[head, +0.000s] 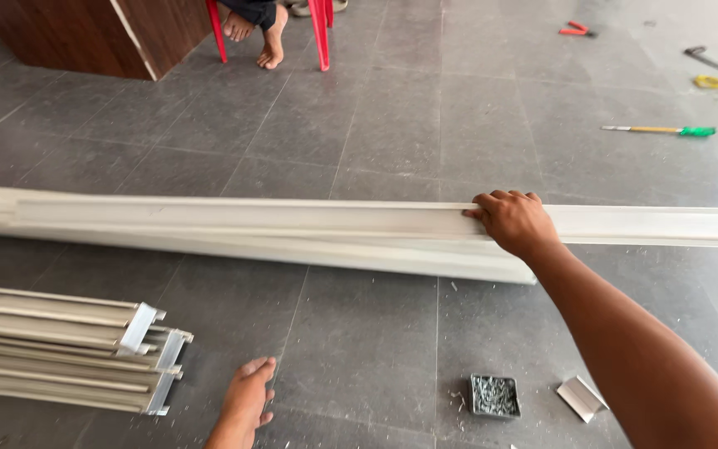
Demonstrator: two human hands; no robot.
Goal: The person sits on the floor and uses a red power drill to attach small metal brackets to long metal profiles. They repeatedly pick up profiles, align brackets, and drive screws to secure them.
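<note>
Nearest, the left hand (247,402) lies flat with open fingers on the matte grey tiled floor (359,333). Farther, at one o'clock, the right hand (513,220) fingers curl over the long smooth pale profile (292,224).

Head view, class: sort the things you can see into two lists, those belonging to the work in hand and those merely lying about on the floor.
In hand:
- long white profile, gripped by the right hand
- left hand, flat on the tiled floor
- stack of cut profiles beside it
- tray of screws

Lying about:
- green-handled tool
- red pliers
- yellow item
- red chair legs
</note>
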